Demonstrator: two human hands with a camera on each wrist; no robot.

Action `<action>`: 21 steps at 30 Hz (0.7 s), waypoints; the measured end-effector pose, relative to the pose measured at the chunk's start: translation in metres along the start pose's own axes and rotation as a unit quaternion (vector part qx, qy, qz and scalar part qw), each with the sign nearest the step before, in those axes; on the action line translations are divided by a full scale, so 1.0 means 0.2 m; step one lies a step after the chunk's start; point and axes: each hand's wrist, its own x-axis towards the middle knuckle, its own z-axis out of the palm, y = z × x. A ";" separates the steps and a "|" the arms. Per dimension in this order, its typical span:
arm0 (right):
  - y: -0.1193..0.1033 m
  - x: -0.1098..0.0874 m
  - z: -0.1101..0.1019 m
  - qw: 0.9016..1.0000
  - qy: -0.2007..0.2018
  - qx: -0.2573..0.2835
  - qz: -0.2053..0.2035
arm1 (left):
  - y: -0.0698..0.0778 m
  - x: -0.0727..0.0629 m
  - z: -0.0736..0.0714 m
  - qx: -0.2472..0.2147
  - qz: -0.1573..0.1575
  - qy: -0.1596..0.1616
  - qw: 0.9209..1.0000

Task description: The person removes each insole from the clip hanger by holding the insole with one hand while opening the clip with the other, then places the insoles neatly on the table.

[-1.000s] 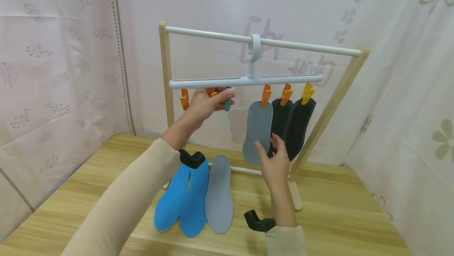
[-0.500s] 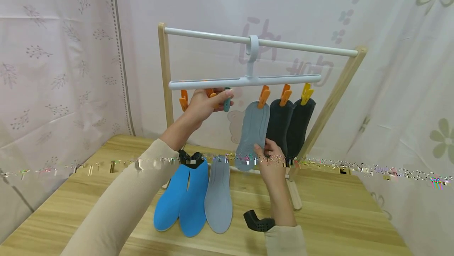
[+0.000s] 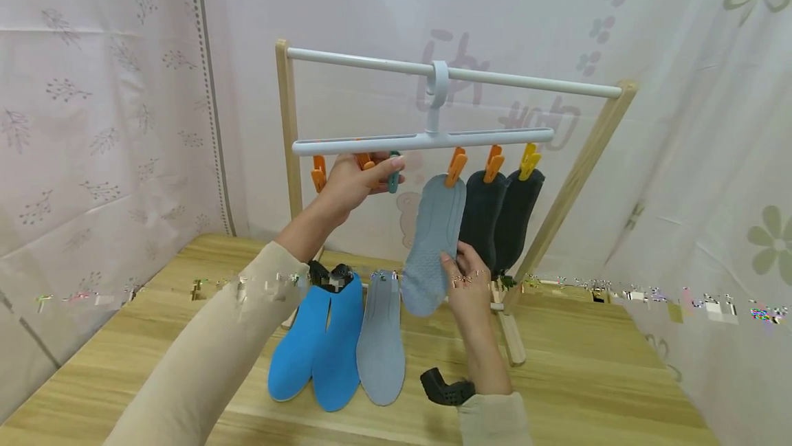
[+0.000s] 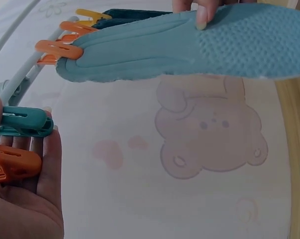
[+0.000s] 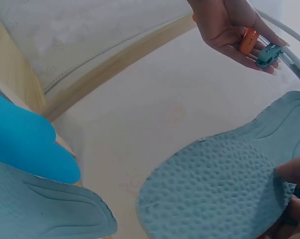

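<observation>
My right hand (image 3: 471,298) pinches the side of a grey-blue insole (image 3: 436,226), thumb on its front face and fingers behind. An orange clothespin (image 3: 456,168) on the hanger (image 3: 365,146) grips that insole's top end. Its dimpled heel (image 5: 209,184) tilts out toward the left in the head view. Up at the hanger's left half, my left hand (image 3: 348,188) holds a teal clothespin (image 4: 25,119) between thumb and fingers. Another orange clothespin (image 4: 15,163) lies against the same palm. Two dark insoles (image 3: 485,219) hang at the right from an orange and a yellow clothespin (image 3: 529,163).
Two blue insoles (image 3: 337,350) and one grey insole (image 3: 380,357) lie on the wooden table (image 3: 575,377). The hanger hooks over the white rail (image 3: 532,80) of a wooden-legged stand. A further orange clothespin (image 3: 318,174) hangs at the hanger's left end. Patterned curtain surrounds the table.
My right hand has drawn the hanging grey-blue insole's lower end leftward and toward me, and the hanger has shifted slightly left. The left hand stays at the teal clothespin.
</observation>
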 end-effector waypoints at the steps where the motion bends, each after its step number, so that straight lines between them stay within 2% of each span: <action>1: 0.00 -0.01 0.00 1.000 0.004 -0.001 -0.005 | 0.00 0.00 0.00 -0.001 0.000 -0.001 1.000; 4: -0.02 -0.03 0.01 1.000 0.012 0.002 -0.003 | 0.01 -0.02 -0.02 -0.005 -0.003 -0.002 1.000; 9: -0.05 -0.05 0.02 0.999 0.009 0.029 0.024 | 0.01 -0.04 -0.04 -0.009 -0.018 -0.001 1.000; 21: -0.05 -0.05 0.05 0.999 0.006 0.036 0.036 | 0.00 -0.05 -0.08 -0.045 -0.040 0.001 0.998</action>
